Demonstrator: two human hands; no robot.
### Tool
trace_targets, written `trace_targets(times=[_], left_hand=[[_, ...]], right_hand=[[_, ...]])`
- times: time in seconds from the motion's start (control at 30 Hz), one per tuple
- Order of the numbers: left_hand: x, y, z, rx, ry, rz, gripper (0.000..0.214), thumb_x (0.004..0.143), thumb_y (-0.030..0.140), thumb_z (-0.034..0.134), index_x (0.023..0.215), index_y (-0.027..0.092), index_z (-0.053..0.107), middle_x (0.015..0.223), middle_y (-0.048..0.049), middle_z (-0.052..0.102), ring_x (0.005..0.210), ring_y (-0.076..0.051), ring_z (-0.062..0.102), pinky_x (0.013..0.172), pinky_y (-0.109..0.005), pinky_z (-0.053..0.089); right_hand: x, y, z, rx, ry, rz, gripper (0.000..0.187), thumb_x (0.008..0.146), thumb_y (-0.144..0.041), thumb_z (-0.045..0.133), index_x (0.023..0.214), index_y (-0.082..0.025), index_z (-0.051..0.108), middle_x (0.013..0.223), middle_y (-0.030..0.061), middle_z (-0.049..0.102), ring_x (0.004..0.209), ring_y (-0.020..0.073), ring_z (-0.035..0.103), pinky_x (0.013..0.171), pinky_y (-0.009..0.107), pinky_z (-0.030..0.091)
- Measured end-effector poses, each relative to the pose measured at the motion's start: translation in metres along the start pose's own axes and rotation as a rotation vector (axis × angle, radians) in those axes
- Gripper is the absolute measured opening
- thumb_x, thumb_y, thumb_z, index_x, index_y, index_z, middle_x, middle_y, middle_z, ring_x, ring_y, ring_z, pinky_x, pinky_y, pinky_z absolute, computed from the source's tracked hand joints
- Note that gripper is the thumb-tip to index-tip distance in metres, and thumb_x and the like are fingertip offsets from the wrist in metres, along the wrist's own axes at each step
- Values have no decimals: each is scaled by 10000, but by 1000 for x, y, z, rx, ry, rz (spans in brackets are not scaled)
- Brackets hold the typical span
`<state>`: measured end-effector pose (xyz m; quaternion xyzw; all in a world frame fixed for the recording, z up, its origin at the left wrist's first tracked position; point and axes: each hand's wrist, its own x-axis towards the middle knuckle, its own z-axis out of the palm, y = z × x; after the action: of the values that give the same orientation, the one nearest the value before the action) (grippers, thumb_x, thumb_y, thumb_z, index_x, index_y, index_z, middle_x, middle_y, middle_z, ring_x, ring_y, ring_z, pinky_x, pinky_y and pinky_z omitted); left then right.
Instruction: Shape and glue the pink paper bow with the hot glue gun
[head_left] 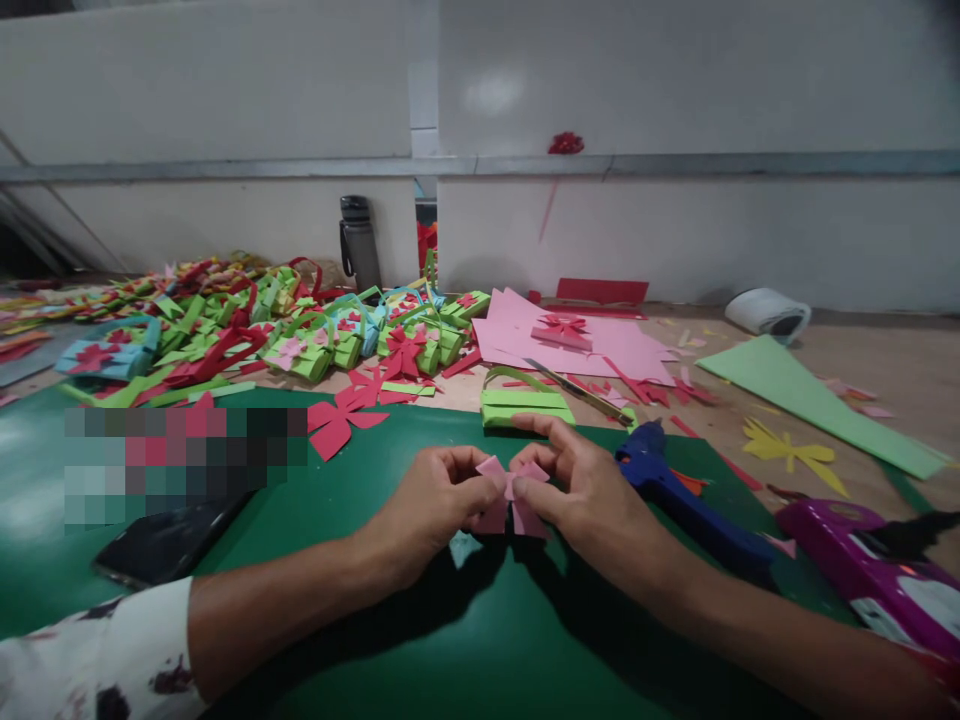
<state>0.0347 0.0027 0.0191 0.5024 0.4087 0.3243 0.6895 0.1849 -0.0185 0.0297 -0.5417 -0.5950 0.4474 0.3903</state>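
Note:
Between my two hands is a pink paper flower, held a little above the green mat. My left hand pinches its left petals between thumb and fingers. On the other side my right hand grips the right petals with the thumb, its index finger raised. Just beyond my fingers sits a small green paper bag with a handle. A blue glue gun lies close to the right of my right hand. Red paper flowers rest on the mat ahead of my left hand.
A heap of small paper bags spreads across the back left, near a dark bottle. Pink sheets and a light green sheet lie behind. At right are a purple tool and a yellow paper flower; a phone is at left.

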Motion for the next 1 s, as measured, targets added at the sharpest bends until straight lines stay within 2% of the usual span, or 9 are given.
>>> trace_targets(times=[0.1, 0.3, 0.4, 0.5, 0.57, 0.67, 0.87, 1.0], left_hand=[[1, -1, -1, -70, -36, -14, 168, 652, 259, 664, 718, 123, 591, 651, -7, 528, 554, -88, 463, 552, -207, 371], [2, 0, -1, -31, -60, -14, 174, 665, 252, 680, 698, 98, 605, 651, -22, 554, 558, -85, 470, 563, -202, 365], [2, -1, -1, -59, -29, -16, 144, 659, 221, 658, 671, 106, 572, 625, -5, 534, 535, -76, 448, 535, -194, 350], [2, -1, -1, -73, -8, -1, 142, 647, 212, 648, 637, 110, 551, 573, 14, 492, 493, -63, 397, 489, -186, 306], [2, -1, -1, -82, -2, -7, 163, 642, 234, 666, 654, 107, 566, 586, 8, 508, 504, -69, 417, 501, -190, 322], [2, -1, -1, -82, 2, -27, 206, 635, 270, 699, 711, 105, 602, 639, -13, 559, 547, -88, 472, 541, -201, 365], [1, -2, 0, -82, -5, -7, 188, 644, 256, 700, 691, 102, 604, 616, -2, 547, 528, -78, 461, 529, -191, 365], [2, -2, 0, -104, 22, -20, 197, 596, 247, 715, 677, 100, 610, 604, -5, 542, 509, -78, 458, 515, -195, 367]], right_hand=[[0, -2, -1, 26, 14, -2, 435, 772, -160, 519, 1191, -174, 399, 660, -59, 504, 510, 84, 440, 448, 199, 327], [-1, -3, -2, 18, -16, 8, 415, 797, -185, 542, 1189, -182, 405, 652, -67, 484, 538, 91, 446, 467, 202, 331], [-2, -2, -4, 41, -29, 15, 337, 884, -306, 466, 1194, -188, 408, 646, -59, 463, 550, 102, 434, 493, 215, 358], [-1, 1, -5, 43, -13, 0, 350, 919, -413, 386, 1175, -179, 432, 680, -32, 489, 590, 117, 461, 538, 235, 398], [0, 3, -4, 61, -31, 5, 365, 889, -383, 461, 1192, -184, 419, 731, -21, 518, 638, 124, 505, 583, 244, 428], [1, 4, 0, 90, -53, 48, 462, 801, -242, 565, 1225, -184, 390, 788, -14, 544, 693, 138, 559, 642, 265, 468], [0, 2, 2, -11, -2, 17, 461, 757, -155, 529, 1206, -172, 425, 779, -12, 550, 660, 130, 549, 594, 246, 455], [-2, 4, -2, -25, -45, -21, 534, 727, -171, 597, 1229, -188, 416, 771, -20, 555, 700, 141, 541, 627, 258, 444]])
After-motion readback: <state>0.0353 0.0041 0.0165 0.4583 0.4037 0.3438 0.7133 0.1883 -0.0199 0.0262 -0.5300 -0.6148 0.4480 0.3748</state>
